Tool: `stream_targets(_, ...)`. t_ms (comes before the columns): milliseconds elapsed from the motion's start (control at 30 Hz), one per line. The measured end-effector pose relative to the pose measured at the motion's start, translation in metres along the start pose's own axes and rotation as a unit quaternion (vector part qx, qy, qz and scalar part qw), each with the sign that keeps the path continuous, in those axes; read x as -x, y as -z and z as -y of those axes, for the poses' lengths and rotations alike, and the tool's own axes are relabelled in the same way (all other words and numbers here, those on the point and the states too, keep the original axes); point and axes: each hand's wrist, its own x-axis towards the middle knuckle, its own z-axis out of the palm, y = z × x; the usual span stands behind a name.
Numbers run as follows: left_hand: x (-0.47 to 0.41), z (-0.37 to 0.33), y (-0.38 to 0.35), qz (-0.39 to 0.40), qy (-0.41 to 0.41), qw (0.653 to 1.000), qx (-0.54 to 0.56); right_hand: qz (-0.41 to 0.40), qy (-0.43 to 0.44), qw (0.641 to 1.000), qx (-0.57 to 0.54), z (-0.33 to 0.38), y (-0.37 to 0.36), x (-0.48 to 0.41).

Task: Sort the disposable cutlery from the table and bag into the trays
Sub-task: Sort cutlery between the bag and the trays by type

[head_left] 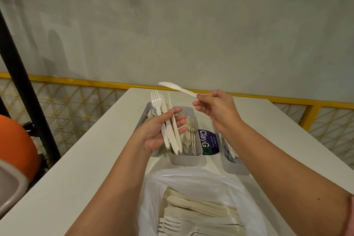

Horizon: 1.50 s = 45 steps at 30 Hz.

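One white plastic knife [173, 87] is pinched by its handle in the right hand [216, 109], raised above the grey trays [186, 158] — likely singled out to drop with its kind. The left hand [159, 132] grips a mixed bundle [166, 120] of fork and knives over them as stock for sorting — the plastic bag [191, 188] nearer the person holds more cutlery.

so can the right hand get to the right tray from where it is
Probably yes. The right hand pinches only one knife, and the right tray sits open-topped below that forearm with nothing lying over it. The hand would only need to draw back and lower.
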Motion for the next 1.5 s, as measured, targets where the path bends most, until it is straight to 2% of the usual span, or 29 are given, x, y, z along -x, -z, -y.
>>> stream_targets(67, -0.001, 0.000, 0.001, -0.014, -0.009, 1.000, 0.007, 0.012, -0.010, 0.999, 0.042, -0.004, 0.000, 0.002)
stream_targets(200, -0.005, 0.000, 0.003, -0.038, -0.018, 0.999, 0.017, 0.093, -0.046, 0.983, 0.155, -0.011, -0.003, 0.011)
stream_targets(333, -0.007, 0.001, 0.004, -0.046, -0.013, 0.999, 0.013, 0.148, -0.090, 0.932, 0.319, -0.016, -0.010, 0.017)
stream_targets(467, -0.006, 0.000, 0.002, -0.058, -0.008, 0.998, 0.010, 0.138, -0.122, 0.887, 0.424, -0.020, -0.014, 0.017)
stream_targets(533, -0.005, 0.000, 0.002, -0.059, -0.010, 0.998, 0.006, 0.113, -0.119, 0.887, 0.431, -0.021, -0.014, 0.016)
stream_targets(667, -0.007, 0.001, 0.003, -0.068, -0.018, 0.997, 0.007, 0.091, -0.082, 0.912, 0.392, -0.021, -0.016, 0.020)
stream_targets(933, -0.011, 0.001, 0.006, -0.077, -0.049, 0.996, 0.003, 0.171, -0.049, 0.884, 0.432, -0.031, -0.027, 0.033)
stream_targets(1100, -0.014, 0.001, 0.010, -0.079, -0.042, 0.996, 0.025, 0.172, -0.105, 0.886, 0.418, -0.034, -0.029, 0.029)
stream_targets(1267, -0.015, -0.003, 0.016, -0.082, -0.038, 0.996, 0.019, 0.067, -0.157, 0.928, 0.331, -0.033, -0.018, 0.011)
stream_targets(1367, -0.013, -0.005, 0.017, -0.072, -0.033, 0.996, 0.038, 0.047, -0.192, 0.914, 0.353, -0.038, -0.015, 0.008)
stream_targets(1500, -0.010, -0.003, 0.014, -0.055, -0.018, 0.998, 0.035, 0.071, -0.216, 0.879, 0.420, -0.048, -0.016, 0.008)
